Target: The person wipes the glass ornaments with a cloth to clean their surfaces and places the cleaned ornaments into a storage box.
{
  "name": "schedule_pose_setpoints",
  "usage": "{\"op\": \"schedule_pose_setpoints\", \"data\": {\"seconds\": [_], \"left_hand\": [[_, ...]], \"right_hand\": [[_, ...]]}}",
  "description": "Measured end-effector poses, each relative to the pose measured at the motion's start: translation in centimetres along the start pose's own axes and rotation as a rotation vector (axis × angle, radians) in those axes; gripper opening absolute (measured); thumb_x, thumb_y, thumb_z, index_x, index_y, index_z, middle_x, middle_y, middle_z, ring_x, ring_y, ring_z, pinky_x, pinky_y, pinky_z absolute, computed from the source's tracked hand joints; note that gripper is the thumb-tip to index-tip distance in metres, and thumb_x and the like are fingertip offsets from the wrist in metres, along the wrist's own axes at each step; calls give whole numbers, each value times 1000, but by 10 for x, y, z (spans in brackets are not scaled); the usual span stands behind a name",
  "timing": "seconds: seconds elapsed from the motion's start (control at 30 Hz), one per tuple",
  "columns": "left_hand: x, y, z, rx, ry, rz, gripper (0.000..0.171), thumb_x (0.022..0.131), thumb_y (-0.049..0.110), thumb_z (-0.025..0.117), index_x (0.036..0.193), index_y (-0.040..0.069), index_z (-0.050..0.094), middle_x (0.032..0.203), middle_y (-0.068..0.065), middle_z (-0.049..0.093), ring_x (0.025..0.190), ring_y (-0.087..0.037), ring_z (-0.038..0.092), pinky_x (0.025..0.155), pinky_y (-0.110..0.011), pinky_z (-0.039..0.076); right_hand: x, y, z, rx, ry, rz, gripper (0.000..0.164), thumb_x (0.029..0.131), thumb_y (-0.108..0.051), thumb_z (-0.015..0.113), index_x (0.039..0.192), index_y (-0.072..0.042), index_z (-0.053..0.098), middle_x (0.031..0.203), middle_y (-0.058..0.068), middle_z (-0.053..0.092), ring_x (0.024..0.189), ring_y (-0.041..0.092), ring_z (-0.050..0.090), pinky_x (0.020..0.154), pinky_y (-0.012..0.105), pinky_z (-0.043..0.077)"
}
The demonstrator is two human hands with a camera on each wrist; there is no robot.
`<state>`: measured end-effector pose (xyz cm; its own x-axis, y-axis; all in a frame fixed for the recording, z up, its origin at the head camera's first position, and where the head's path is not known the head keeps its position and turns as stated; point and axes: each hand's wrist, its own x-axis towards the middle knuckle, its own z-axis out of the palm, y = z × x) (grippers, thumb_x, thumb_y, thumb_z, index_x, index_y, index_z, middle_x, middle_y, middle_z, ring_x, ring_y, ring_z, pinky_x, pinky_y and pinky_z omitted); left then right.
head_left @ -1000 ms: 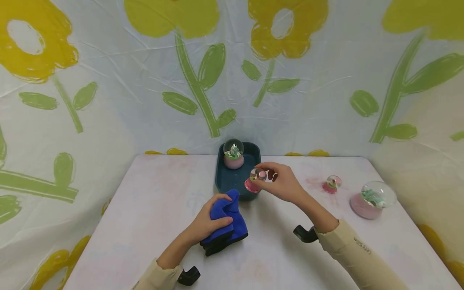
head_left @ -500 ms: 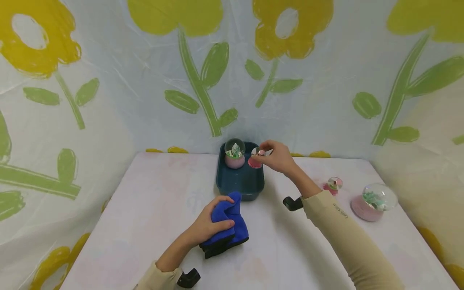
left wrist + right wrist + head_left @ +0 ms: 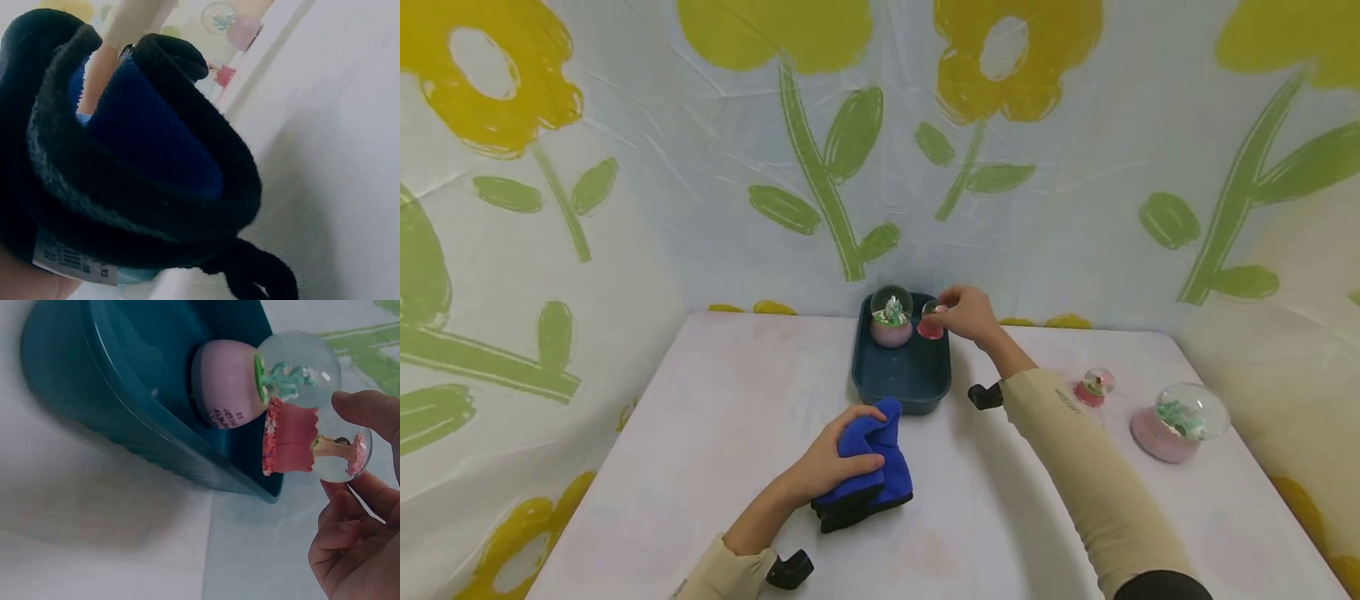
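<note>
In the head view my right hand (image 3: 967, 313) pinches a small snow globe (image 3: 930, 327) by its clear dome, at the far right corner of a dark teal tray (image 3: 902, 379). The right wrist view shows its pink base (image 3: 294, 439) upright near the tray rim; whether it touches the tray floor, I cannot tell. Beside it, inside the tray, stands a larger snow globe (image 3: 892, 333) with a pale pink base. My left hand (image 3: 831, 462) grips a folded blue cloth (image 3: 895, 475) with black edging in front of the tray. That cloth (image 3: 156, 131) fills much of the left wrist view.
On the table's right side are another small snow globe (image 3: 1090, 392) with a pink base and a large snow globe (image 3: 1167, 442), leaning to the right. A flower-printed sheet (image 3: 1060, 208) hangs behind the table (image 3: 737, 400).
My right hand has carried the small snow globe from the tray's near right side to its far right corner, beside the larger globe. The left hand stays in place with the cloth.
</note>
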<state>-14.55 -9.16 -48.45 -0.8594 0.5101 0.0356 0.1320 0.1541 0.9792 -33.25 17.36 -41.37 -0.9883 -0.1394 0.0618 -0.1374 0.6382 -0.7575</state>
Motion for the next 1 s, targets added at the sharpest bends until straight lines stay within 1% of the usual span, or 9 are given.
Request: {"op": "schedule_pose_setpoints", "data": {"seconds": [0.23, 0.33, 0.47, 0.7, 0.83, 1.0], "left_hand": [[-6, -5, 5, 4, -45, -19, 46, 90, 33, 68, 131, 33, 48, 140, -7, 40, 117, -28, 47, 95, -46, 41], [-7, -7, 7, 2, -46, -23, 46, 89, 34, 68, 130, 34, 48, 140, -7, 41, 116, -27, 48, 94, -46, 42], [-5, -5, 8, 19, -47, -18, 45, 89, 36, 69, 129, 37, 48, 140, -4, 41, 117, -26, 47, 96, -47, 40], [0, -4, 5, 43, -52, 4, 45, 89, 37, 68, 129, 38, 48, 140, -1, 41, 118, -25, 46, 96, -48, 39], [1, -2, 3, 44, -50, 6, 45, 89, 36, 68, 129, 38, 48, 140, -2, 41, 118, -26, 46, 95, -47, 40], [3, 1, 2, 48, -43, 16, 44, 89, 34, 68, 129, 37, 48, 138, -4, 42, 116, -26, 47, 94, -46, 42]], "right_hand": [[2, 18, 14, 6, -29, 54, 52, 82, -23, 77, 121, 6, 58, 113, 20, 59, 103, 34, 54, 87, 47, 49], [2, 22, 21, -8, -26, 65, 51, 81, -22, 78, 119, 5, 59, 112, 20, 60, 101, 34, 55, 85, 46, 49], [7, 20, 24, -38, -30, 75, 49, 80, -21, 78, 117, 6, 59, 112, 21, 60, 100, 34, 56, 85, 46, 49], [17, 13, 26, -74, -35, 100, 47, 79, -19, 78, 114, 6, 60, 110, 20, 60, 97, 33, 56, 82, 44, 49], [18, 9, 26, -65, -33, 121, 46, 78, -17, 77, 113, 6, 61, 109, 20, 60, 96, 32, 56, 82, 42, 50], [20, 9, 24, -57, -31, 140, 47, 79, -15, 77, 116, 7, 59, 112, 21, 59, 99, 33, 56, 85, 43, 49]]}}
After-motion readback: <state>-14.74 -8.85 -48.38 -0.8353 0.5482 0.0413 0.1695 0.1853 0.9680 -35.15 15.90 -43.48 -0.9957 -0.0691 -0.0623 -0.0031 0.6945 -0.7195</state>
